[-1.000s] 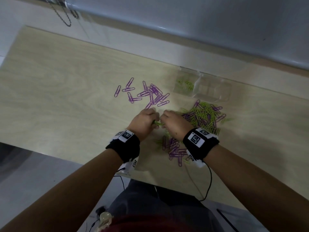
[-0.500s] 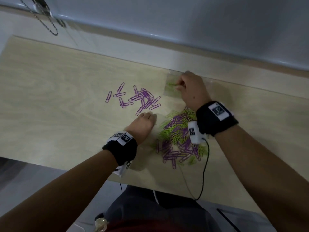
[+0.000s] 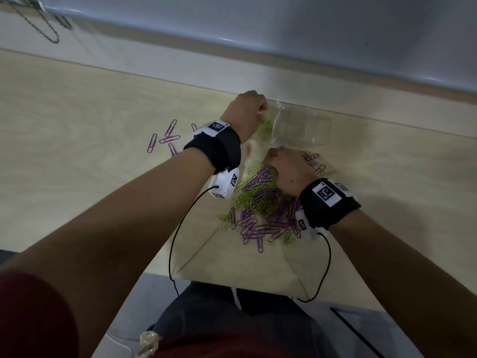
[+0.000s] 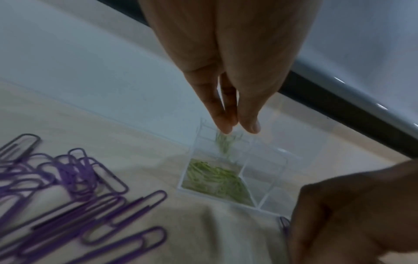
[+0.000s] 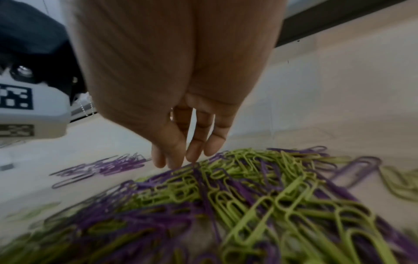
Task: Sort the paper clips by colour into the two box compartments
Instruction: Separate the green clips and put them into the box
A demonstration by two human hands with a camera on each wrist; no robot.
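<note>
We read no writing, only square coded tags on both black wristbands (image 3: pixel 325 203). At the table's far edge, the left hand (image 3: pixel 245 112) held its fingers (image 4: pixel 222 123) pressed together above the clear box (image 3: pixel 299 127), green clips (image 4: pixel 217 180) filling its left compartment. The right-wrist view alone showed the right hand's (image 3: pixel 286 169) loosely spread fingers (image 5: pixel 194 151) touching the mixed pile (image 3: pixel 263 205). Purple clips (image 3: pixel 165 138) lay left.

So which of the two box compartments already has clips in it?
The left compartment of the clear box, under the left hand: it holds green clips. The right compartment beside it looks empty.
</note>
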